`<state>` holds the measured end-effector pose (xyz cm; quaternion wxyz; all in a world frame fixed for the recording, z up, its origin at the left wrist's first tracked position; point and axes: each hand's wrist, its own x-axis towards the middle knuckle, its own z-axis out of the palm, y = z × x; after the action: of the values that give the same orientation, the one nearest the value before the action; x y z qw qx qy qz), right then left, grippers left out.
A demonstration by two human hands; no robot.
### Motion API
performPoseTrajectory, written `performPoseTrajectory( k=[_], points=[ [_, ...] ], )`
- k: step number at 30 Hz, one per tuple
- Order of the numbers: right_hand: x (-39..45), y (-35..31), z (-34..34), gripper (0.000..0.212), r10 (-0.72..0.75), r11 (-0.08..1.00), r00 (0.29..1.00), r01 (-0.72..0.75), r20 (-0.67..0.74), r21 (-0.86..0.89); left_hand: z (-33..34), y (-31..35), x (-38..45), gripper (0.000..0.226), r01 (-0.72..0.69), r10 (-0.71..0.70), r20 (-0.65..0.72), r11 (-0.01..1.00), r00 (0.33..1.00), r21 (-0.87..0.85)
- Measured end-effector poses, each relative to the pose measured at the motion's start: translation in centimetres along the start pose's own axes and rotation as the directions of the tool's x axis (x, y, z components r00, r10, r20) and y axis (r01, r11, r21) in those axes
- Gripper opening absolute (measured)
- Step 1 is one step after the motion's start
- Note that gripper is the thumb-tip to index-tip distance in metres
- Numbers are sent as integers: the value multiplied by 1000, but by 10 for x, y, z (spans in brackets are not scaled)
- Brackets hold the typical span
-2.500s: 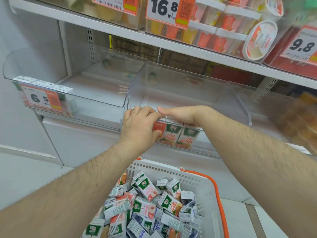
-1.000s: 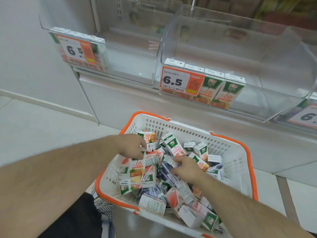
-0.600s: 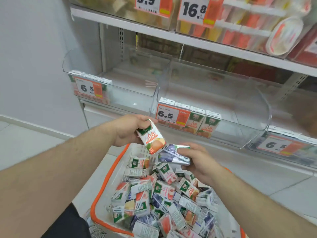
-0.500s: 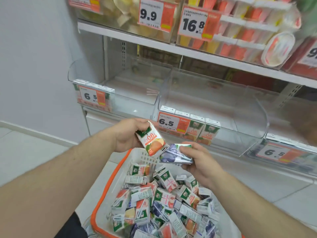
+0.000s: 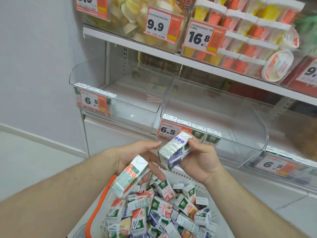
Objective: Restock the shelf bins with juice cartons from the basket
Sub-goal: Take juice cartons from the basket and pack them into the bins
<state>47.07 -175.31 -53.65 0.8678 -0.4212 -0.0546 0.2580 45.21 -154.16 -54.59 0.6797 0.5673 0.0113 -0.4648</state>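
Place is shop, likely small supermarket or convenience store. White retail shelf (image 5: 197,63) with slotted uprights stands against plain wall. Orange-and-white price tags (image 5: 163,25) show 9.9, 16.8, 6.5. Clear plastic shelf bins (image 5: 214,107) sit in row on lower level, few juice cartons (image 5: 212,139) lined at front. Upper level holds packed cups (image 5: 247,31) of food in stacks. White shopping basket (image 5: 96,219) with orange rim, full of same cartons, stands below on tiled floor (image 5: 25,162).

I see a plain pale wall (image 5: 37,66) on the left, a light tiled floor (image 5: 25,162) below it, and a white shelf unit (image 5: 188,62) lit evenly.
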Motion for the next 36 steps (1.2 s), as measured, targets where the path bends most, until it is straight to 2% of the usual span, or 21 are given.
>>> performPoseTrajectory(
  k=[2,4,6,9,11,13,14,16,19,24,29,33,36],
  points=[
    [8,0,4,59,17,1000,996,-15,86,-23,1,1,2,72,-48,51,50,997,997,-52],
    [14,1,6,57,35,999,992,-32,119,-29,2,2,1,67,-93,100,41,985,994,-144],
    [17,2,11,60,34,998,995,-29,92,-58,1,2,-1,49,-140,144,3,969,990,-203],
    [19,3,16,51,4,981,998,-17,-68,-192,1,-3,2,35,-269,241,-164,947,957,-176],
    [16,2,17,61,6,938,992,-50,-130,-343,1,-7,9,30,-359,322,-347,932,881,-46],
    [9,2,18,64,0,887,987,-74,-160,-456,4,-10,14,32,-390,411,-510,908,755,154],
    [6,3,18,62,-4,859,986,-82,-167,-505,7,-11,16,37,-388,454,-545,890,705,240],
    [0,6,21,57,-24,795,981,-97,-191,-598,16,-12,20,45,-383,552,-514,831,656,404],
    [-9,5,22,47,-104,733,958,-108,-268,-671,34,-14,31,50,-325,654,-431,717,622,617],
    [-36,-16,10,27,-214,684,907,-126,-363,-719,73,-7,57,49,-255,726,-368,592,581,765],
    [-59,-47,-16,28,-355,674,837,-79,-417,-734,120,8,88,50,-359,768,-315,565,557,743],
    [-82,-77,-42,21,-509,576,764,-41,-397,-816,164,22,118,44,-433,786,-297,564,542,703],
    [-102,-100,-64,22,-608,526,699,-2,-377,-851,200,34,139,41,-480,817,-250,521,519,706]
  ],
)
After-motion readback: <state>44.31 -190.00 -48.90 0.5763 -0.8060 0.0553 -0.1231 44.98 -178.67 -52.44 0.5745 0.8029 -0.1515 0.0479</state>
